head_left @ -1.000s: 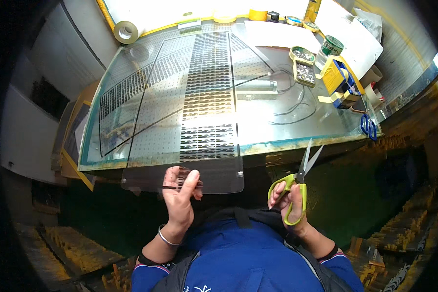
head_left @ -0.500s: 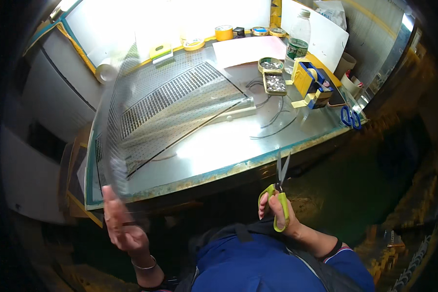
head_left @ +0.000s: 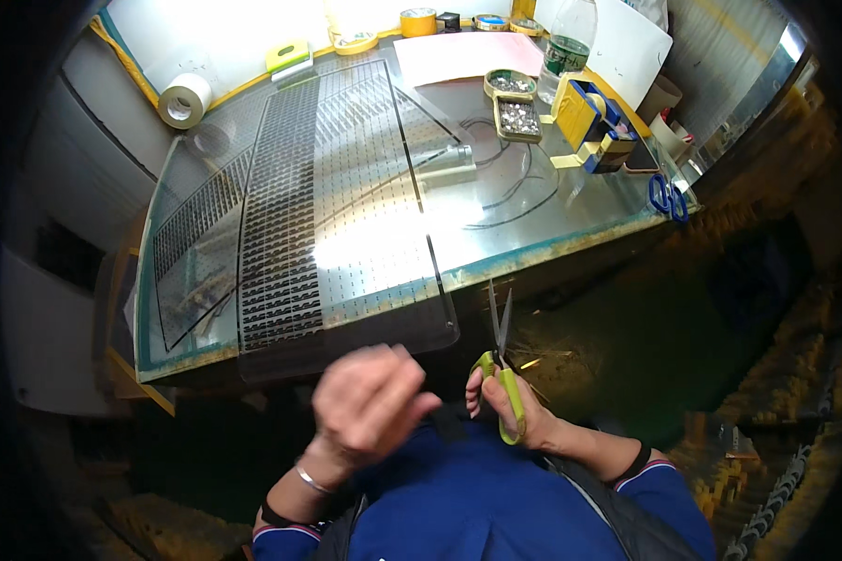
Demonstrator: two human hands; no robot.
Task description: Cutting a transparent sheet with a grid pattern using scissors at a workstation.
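Observation:
My right hand (head_left: 530, 416) grips scissors with green handles (head_left: 512, 407), its fingers through the loops. The blades stand slightly apart and point away from me, below the table's near edge. My left hand (head_left: 370, 397) is in front of my body, palm down, its curled fingers smeared by motion. Just beyond it lies a clear sheet (head_left: 365, 224) with black side lines and a printed black pattern. Its rounded near end hangs over the table edge, apart from the hand as far as I can tell. A second patterned clear sheet (head_left: 196, 220) lies partly under it.
On the glass-topped table (head_left: 524, 238) stand a tape dispenser (head_left: 585, 117), tins of small shiny pieces (head_left: 517, 120) and a plastic bottle (head_left: 568, 51). Blue-handled scissors (head_left: 669, 198) lie at the right edge. A white tape roll (head_left: 185, 101) sits far left, a pink sheet (head_left: 468, 58) at the back.
The blurred, upright sheet at the left now lies flat across the table. My left hand has moved right, towards my middle. The scissors in my right hand have shifted slightly left.

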